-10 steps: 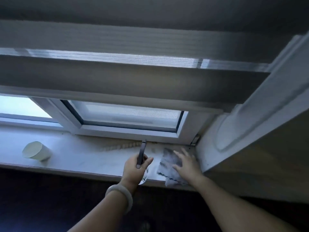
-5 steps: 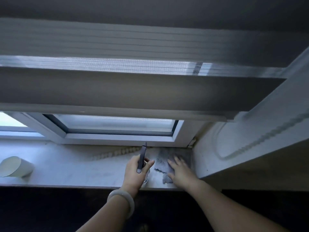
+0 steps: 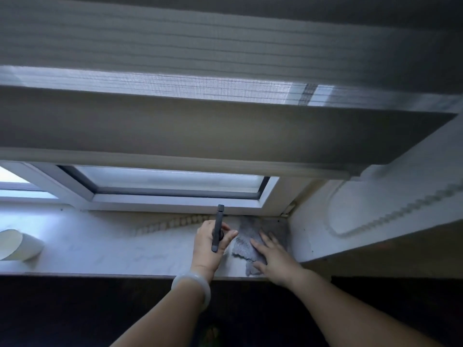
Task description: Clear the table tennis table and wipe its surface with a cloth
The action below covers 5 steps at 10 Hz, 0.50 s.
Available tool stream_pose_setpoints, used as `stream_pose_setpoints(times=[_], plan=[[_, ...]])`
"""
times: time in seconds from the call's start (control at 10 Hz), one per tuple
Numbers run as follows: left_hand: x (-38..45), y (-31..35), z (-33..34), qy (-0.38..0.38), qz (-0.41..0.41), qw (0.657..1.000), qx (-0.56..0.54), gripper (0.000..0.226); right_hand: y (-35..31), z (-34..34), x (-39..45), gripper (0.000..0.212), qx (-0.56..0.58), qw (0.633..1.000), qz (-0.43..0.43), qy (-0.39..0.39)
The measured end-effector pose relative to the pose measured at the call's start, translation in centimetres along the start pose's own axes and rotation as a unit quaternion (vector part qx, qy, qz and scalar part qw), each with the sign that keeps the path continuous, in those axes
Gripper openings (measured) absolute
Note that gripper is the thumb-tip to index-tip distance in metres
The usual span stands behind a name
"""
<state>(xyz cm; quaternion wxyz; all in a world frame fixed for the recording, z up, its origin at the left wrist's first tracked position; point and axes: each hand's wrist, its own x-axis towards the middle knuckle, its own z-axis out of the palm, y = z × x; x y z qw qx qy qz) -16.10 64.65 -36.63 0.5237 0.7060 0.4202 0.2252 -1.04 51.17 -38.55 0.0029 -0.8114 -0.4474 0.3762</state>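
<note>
At the far left of the frame I note a pale cup [image 3: 18,245] lying on its side on the windowsill [image 3: 100,246], well apart from both hands. Moving toward centre, a beaded cord [image 3: 172,222] trails across the sill toward the left hand [image 3: 209,242]. That hand grips a slim dark pen-like object [image 3: 217,227], its fingers curled round the lower half; a pale bangle [image 3: 194,286] sits at the wrist. The object's long axis runs nearly straight up the frame, its upper end pointing at the window frame [image 3: 175,199]. Just right of it lies the grey cloth [image 3: 246,242], crumpled in the sill's right corner against the side wall [image 3: 313,234], its longer run going from the upper part of the corner down toward the sill's near edge. The right hand [image 3: 273,259] rests flat on the cloth's lower right part, fingers [image 3: 258,244] straight and spread, pointing up and left, not yet closed on it. I judge the right hand the nearer and the one placed to gather the cloth: the fabric lies directly beneath and ahead of its fingertips. The table tennis table is not in view.
</note>
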Motion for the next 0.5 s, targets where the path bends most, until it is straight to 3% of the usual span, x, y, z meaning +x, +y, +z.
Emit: stream_pose_setpoints(times=[0.2,0.4,0.5], plan=[[0.2,0.3,-0.2,-0.015,-0.008,0.999,0.03,0.026,-0.7,-0.6,0.0,0.065,-0.005,1.0,0.01,0.004],[-0.9,-0.2,-1.2,-0.053,-0.057,0.986,0.149,0.071,-1.6,-0.4,-2.2,0.063,0.011,0.998,0.025,0.065],[-2.6,0.2,-1.4,-0.031,-0.143,0.967,0.209,0.095,-1.7,-0.6,-3.8,0.061,0.043,0.996,0.034,0.077]])
